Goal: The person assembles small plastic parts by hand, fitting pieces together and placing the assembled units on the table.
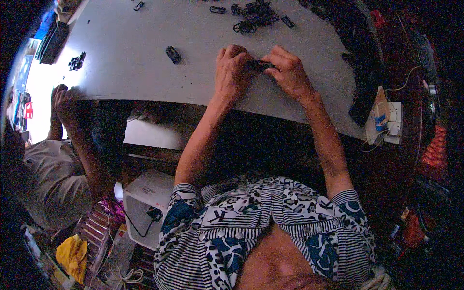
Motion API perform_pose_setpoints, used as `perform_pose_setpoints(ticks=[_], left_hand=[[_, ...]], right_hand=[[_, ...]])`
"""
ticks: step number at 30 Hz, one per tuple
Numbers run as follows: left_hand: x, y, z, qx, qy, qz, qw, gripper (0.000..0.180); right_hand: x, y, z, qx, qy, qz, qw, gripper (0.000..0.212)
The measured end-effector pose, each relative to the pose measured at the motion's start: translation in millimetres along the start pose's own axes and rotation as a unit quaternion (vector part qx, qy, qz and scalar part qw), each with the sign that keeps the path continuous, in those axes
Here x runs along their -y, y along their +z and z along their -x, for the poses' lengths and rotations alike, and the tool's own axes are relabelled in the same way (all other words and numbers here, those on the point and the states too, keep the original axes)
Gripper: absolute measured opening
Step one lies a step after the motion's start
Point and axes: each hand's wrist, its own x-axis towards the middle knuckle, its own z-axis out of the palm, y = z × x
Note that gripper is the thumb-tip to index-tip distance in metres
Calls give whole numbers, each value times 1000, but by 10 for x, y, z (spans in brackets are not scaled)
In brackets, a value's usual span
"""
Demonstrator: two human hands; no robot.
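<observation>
My left hand [232, 70] and my right hand [289, 71] meet above the pale table [135, 63], near its front edge. Between them is a small dark part [261, 65], pinched from both sides by closed fingers. Its exact kind is hard to make out, as the fingertips cover both ends. Beyond the hands lies a heap of black looped pieces [258, 14], perhaps coiled cords. A single black block-like piece [173, 54] rests to the left of my left hand.
Another person's hand [60, 96] is at the table's left edge, beside a black piece [77, 61]. Dark bundled material [360, 72] lines the right edge, near a white socket box [394, 121]. An open white box [147, 208] with a black cord stands below left.
</observation>
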Motion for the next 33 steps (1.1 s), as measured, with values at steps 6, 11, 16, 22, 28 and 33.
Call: perform_pose_setpoints(ticks=[6,11,16,22,28,33], left_hand=[[-80,-34,18,4,-6,7,1000,24],[-102,-168,80,18,-2,15,1000,29],[-215,-568,39,-115,-81,9,990,28],[-48,-869,-301,-121,-69,-47,989,27],[374,-608,-856,-28,33,-158,987,38],[821,-226,-1122,-27,100,-186,977,34]], right_hand=[[39,36,-14,14,-30,50,998,22],[122,127,-52,46,19,56,997,20],[304,517,-394,8,35,2,999,27],[387,576,-818,-94,-21,-82,992,33],[-568,-162,-636,-142,178,196,954,30],[-1071,26,-327,-117,110,230,960,25]])
